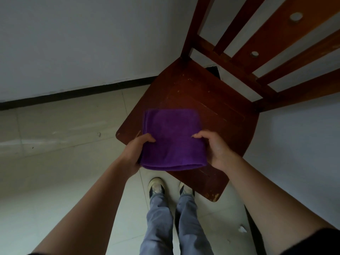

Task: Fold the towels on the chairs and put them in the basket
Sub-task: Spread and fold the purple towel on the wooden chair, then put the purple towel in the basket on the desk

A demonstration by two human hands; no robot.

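A purple towel (173,138), folded into a thick square, is held above the seat of a dark red wooden chair (217,100). My left hand (137,151) grips its left near edge, thumb on top and fingers underneath. My right hand (215,150) grips its right near edge the same way. The fold faces me and the layered edges show along the towel's left side. No basket is in view.
The chair's slatted back (276,52) rises at the upper right against a white wall (73,43) with a dark skirting board. Pale floor tiles (55,144) lie to the left. My feet (171,186) stand just under the seat's near corner.
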